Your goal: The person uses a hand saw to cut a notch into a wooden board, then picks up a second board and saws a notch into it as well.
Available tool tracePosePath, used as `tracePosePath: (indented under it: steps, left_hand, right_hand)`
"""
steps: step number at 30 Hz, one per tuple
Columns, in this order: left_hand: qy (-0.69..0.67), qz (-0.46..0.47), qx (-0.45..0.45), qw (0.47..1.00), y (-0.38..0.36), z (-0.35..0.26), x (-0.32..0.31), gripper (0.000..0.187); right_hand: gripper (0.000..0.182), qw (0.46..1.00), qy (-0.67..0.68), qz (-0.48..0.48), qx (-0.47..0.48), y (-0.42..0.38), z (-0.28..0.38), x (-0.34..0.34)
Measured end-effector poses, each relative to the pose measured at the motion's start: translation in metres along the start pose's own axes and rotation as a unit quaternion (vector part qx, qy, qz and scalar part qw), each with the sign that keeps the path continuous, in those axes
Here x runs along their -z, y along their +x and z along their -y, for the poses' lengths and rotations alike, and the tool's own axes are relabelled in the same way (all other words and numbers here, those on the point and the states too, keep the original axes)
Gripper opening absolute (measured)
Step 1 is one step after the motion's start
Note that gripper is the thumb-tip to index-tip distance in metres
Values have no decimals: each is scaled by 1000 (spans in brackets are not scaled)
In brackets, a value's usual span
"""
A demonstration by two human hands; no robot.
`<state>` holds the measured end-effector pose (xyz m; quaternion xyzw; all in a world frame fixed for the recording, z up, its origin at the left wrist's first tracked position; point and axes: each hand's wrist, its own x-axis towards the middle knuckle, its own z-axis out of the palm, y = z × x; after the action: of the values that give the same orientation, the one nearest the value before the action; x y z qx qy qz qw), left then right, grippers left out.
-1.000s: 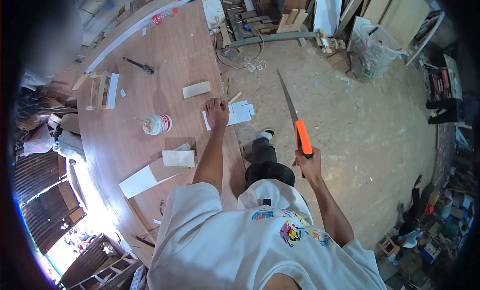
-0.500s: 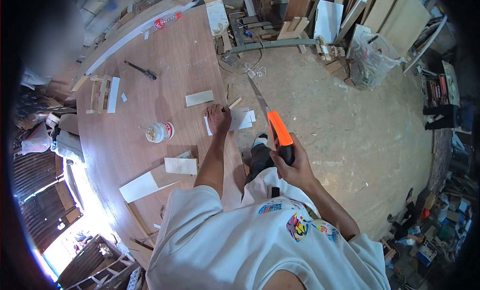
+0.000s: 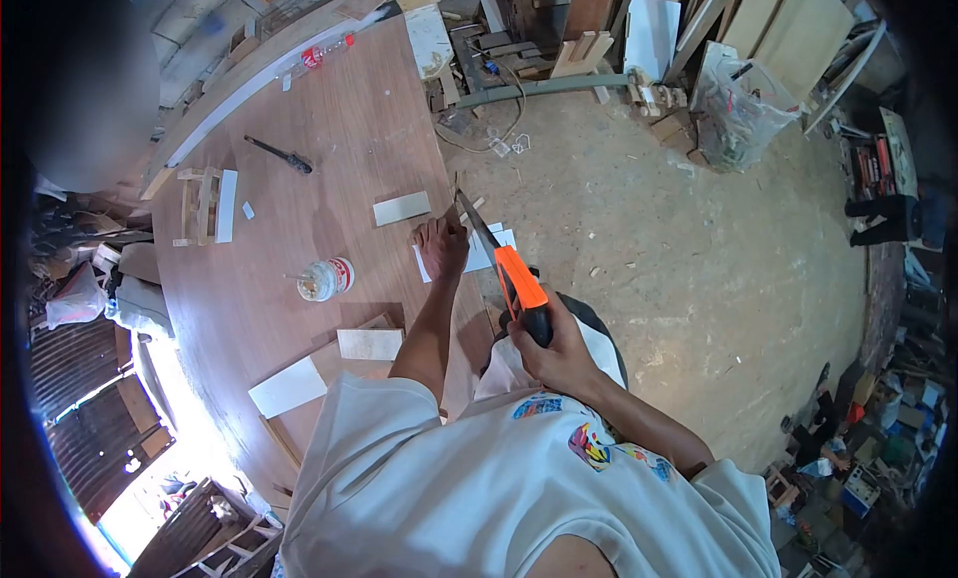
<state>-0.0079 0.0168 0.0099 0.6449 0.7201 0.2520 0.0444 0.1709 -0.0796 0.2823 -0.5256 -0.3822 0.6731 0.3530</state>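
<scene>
My left hand (image 3: 442, 247) presses down on a white board (image 3: 480, 259) at the table's right edge, its fingers curled over it. Part of the board sticks out past the edge, with thin dark lines across it. In my right hand (image 3: 559, 350) is a handsaw (image 3: 521, 277) with an orange and black handle, gripped firmly. Its blade points away from me and crosses over the overhanging part of the board, close to my left fingers. Just beyond my left hand lies a short pale wood block (image 3: 401, 209).
On the brown table (image 3: 349, 129) stand a glue jar (image 3: 326, 279) and a small wooden frame (image 3: 198, 207). A dark tool (image 3: 279, 154) and a plastic bottle (image 3: 327, 51) lie further off. Board pieces (image 3: 370, 344) lie near my left forearm. A plastic bag (image 3: 743, 119) sits on the floor.
My right hand has brought the saw left and closer, so the blade now overlaps the white board. My left hand stays on the board. A dark-trousered leg has shifted beneath my right hand.
</scene>
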Motion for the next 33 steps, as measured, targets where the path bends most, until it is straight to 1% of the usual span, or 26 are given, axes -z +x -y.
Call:
tracePosePath:
  steps: [5,8,10,13,15,17,20,23,25,26,30,32,33]
  left_hand:
    - [5,-10,-9,1000,0,-1,0,13]
    - [4,-8,-7,1000,0,1,-2,14]
    - [8,-18,-18,1000,1,-1,1,15]
    - [14,-41,-34,998,2,-1,0,17]
    - [17,-50,-39,998,2,-1,0,18]
    - [3,-22,-9,1000,2,-2,0,12]
    - [-6,-19,-6,1000,2,-2,0,12]
    - [-9,-20,-18,1000,1,2,-1,9]
    - [-14,-19,-21,999,1,1,1,7]
    - [-19,-16,-23,999,1,0,2,7]
    - [-22,-3,-20,1000,-5,14,-14,8]
    - [-58,-29,3,998,-10,15,-19,15]
    - [-55,-24,5,998,-14,16,-16,15]
  right_hand:
    - [27,1000,8,-4,-2,1,-2,-4]
    - [28,1000,11,6,-23,-1,-4,-3]
    - [27,998,-41,18,48,-2,-11,-2]
    - [28,999,-21,31,30,-4,-14,-2]
    - [30,999,-34,32,21,-4,-11,-2]
    - [32,998,-47,34,11,-4,-5,-3]
    - [35,998,-17,50,24,-2,1,-4]
    - [37,998,1,66,5,8,3,-6]
    - [33,997,15,62,41,18,8,-9]
    - [33,997,15,61,42,23,11,-10]
    - [26,999,-1,46,-5,48,38,-15]
    - [24,999,6,45,-27,64,51,-19]
    - [24,997,44,54,-44,74,55,-20]
